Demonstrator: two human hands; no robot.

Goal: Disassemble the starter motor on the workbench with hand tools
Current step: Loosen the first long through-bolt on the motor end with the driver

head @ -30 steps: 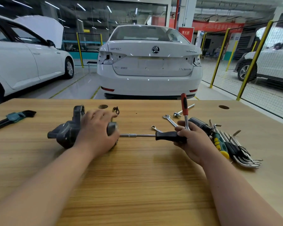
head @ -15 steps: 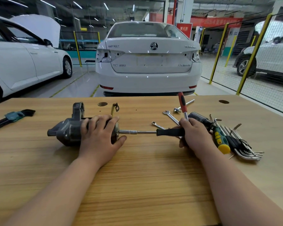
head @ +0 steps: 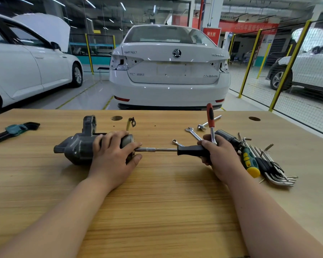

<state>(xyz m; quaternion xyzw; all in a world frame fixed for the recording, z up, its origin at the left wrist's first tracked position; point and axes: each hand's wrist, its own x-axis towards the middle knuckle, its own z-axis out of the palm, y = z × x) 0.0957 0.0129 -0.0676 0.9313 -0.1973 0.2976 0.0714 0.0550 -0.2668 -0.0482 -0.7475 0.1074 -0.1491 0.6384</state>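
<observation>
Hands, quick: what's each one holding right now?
Left hand: grips the grey metal starter motor.
Right hand: grips the black-handled socket driver, red-handled ratchet upright in the same grip.

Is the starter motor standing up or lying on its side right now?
On its side: the starter motor lies lengthwise on the workbench, left hand gripping its end.

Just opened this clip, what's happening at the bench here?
A person is working on a grey metal starter motor lying on the wooden workbench. The left hand holds its body down; the right hand grips a black-handled steel-shafted driver, its tip at the motor's end. A red-handled ratchet sticks up from the same hand.
</observation>
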